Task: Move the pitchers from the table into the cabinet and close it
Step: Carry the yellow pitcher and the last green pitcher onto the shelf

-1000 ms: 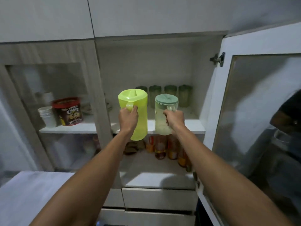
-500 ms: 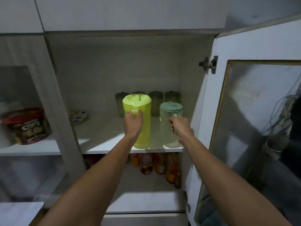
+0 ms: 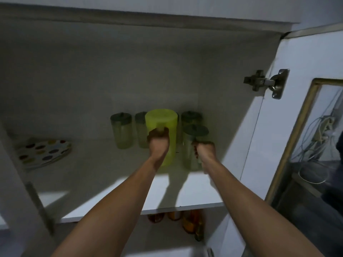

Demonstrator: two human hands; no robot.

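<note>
Inside the open cabinet, a bright yellow-green pitcher stands upright on the white shelf, and my left hand is closed around its handle. To its right stands a clear pitcher with a dark green lid; my right hand grips its handle. Both pitchers sit deep on the shelf, just in front of a row of similar lidded jars. The cabinet door with a glass panel hangs open at the right.
Several green-lidded clear jars line the back of the shelf. A stack of dotted plates lies at the left. Bottles stand on the shelf below. A metal hinge joins the door to the cabinet's right wall.
Both hands have pushed the pitchers from the shelf's front edge deeper toward the back row of jars. The camera has moved closer and tilted up.
</note>
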